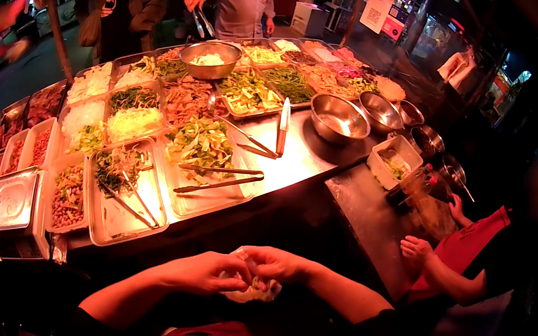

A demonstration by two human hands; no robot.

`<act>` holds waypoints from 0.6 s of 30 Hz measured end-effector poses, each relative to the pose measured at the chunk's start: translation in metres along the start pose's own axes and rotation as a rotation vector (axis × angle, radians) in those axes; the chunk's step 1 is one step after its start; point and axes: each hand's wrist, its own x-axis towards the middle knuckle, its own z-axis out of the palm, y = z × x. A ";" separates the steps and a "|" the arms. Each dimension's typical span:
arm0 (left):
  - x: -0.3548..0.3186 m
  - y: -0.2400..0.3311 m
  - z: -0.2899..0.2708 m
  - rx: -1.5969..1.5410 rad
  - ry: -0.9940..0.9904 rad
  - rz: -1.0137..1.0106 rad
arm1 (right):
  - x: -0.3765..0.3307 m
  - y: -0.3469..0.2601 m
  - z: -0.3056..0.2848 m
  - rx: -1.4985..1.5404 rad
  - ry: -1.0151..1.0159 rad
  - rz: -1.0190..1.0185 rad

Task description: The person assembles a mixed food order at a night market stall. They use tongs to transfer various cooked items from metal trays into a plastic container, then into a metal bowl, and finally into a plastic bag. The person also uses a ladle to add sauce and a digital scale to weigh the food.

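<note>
Both my hands are together in front of my body, below the front edge of the food counter. Between them is a clear plastic bag (253,292) with some pale and greenish food inside. My left hand (216,274) pinches the bag from the left. My right hand (275,264) has its fingers closed on the bag's upper part. Just beyond my hands stands a tray of leafy greens (205,144), with metal tongs (220,181) lying across it. Left of that, another tray (154,209) holds dark greens and a second pair of tongs (139,199).
A scale with a metal top (13,200) stands at the counter's left. A knife (283,127) lies near several steel bowls (339,119). At right, a co-worker's hands (418,250) are over a side table (376,216). Across the counter, a person holds tongs (202,25).
</note>
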 end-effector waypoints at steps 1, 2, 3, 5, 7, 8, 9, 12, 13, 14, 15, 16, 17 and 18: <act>-0.012 0.004 -0.003 0.044 0.001 -0.032 | 0.002 0.003 0.005 0.012 -0.043 0.048; -0.024 0.007 -0.005 0.088 0.003 -0.066 | 0.006 0.008 0.009 0.023 -0.089 0.096; -0.036 0.009 -0.003 0.253 -0.007 -0.182 | 0.011 0.015 0.010 0.033 -0.138 0.148; -0.054 0.011 0.015 0.552 0.102 -0.209 | 0.015 0.022 0.026 0.072 -0.131 0.034; -0.075 0.017 0.028 0.762 0.304 -0.044 | 0.025 0.008 0.055 0.115 -0.120 -0.028; -0.082 0.018 0.030 0.635 0.366 0.075 | 0.030 0.003 0.066 0.177 -0.124 -0.053; -0.090 0.017 0.033 0.545 0.429 0.117 | 0.035 -0.006 0.080 0.212 -0.129 -0.058; -0.108 0.018 0.035 0.583 0.659 0.295 | 0.033 -0.015 0.104 -0.396 0.072 -0.225; -0.119 0.009 0.037 0.540 0.797 0.238 | 0.030 -0.020 0.100 -0.858 0.150 -0.374; -0.133 -0.008 0.036 0.494 0.933 0.177 | 0.032 -0.018 0.082 -1.252 0.352 -0.757; -0.151 -0.026 0.032 0.486 1.081 0.097 | 0.030 -0.014 0.072 -1.301 0.418 -0.678; -0.162 -0.043 0.030 0.485 1.222 0.016 | 0.030 0.004 0.049 -1.012 0.394 -0.498; -0.164 -0.062 0.039 0.006 1.322 0.018 | 0.038 0.030 0.042 -0.460 0.354 -0.512; -0.161 -0.081 0.050 -0.486 1.377 0.035 | 0.041 0.049 0.040 0.082 0.306 -0.489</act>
